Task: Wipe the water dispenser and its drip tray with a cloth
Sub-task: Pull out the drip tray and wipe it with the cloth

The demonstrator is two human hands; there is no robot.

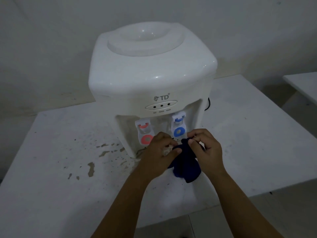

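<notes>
We hold the dark blue cloth (184, 162) bunched between both hands just in front of the water dispenser (151, 79), below its taps. The left hand (159, 152) and right hand (205, 146) each have a pinching grip on it. We judge most wiping still ahead: the worktop (68, 169) shows stains. The drip tray is hidden behind our hands, so we cannot tell what it holds.

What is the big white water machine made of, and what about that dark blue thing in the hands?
The water dispenser looks like glossy molded plastic: bright glints on its rounded top. The cloth looks like soft, matte fabric, since it bunches and hangs limp.
</notes>
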